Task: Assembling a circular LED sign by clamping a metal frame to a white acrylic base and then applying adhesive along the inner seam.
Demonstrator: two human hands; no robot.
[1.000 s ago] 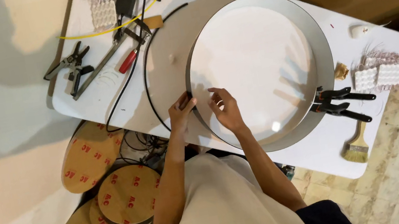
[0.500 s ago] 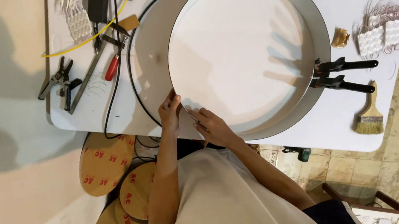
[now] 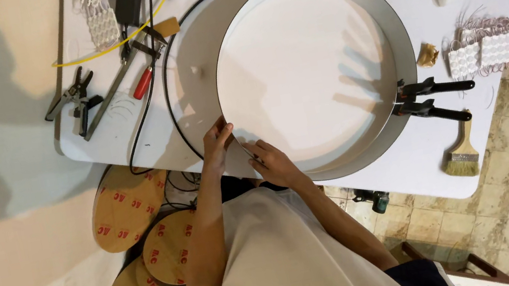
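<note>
Large round metal-rimmed frame (image 3: 315,73) with white inner panel, lying flat on white table (image 3: 412,167), directly ahead of both hands. Left hand (image 3: 218,144) set on the near rim, thumb and fingertips (image 3: 226,127) closed narrowly over the edge of the band; whether pinching the rim itself or something thin on it, impossible to tell. Right hand (image 3: 275,160) just beside the left, lying against the same stretch of near rim, fingers (image 3: 252,149) curled close together and pressed to the band's outer face; nothing separate seen in the grasp. Hands nearly touching, rim passing between and just beyond the fingertips, white panel beyond that.

Far across the frame from the fingers, two black spring clamps (image 3: 431,98) gripping the opposite rim. Beyond the clamps, paintbrush (image 3: 462,155) with pale bristles, and clusters of small white modules (image 3: 486,50) with thin wires. Off beyond the left hand's side, well apart from the fingers: pliers (image 3: 74,98), red-handled screwdriver (image 3: 143,84), yellow cable (image 3: 112,46), black cable (image 3: 146,123) trailing off the table edge. Below the table, beside the left forearm, stacked brown discs (image 3: 130,210) with red marks on the floor.
</note>
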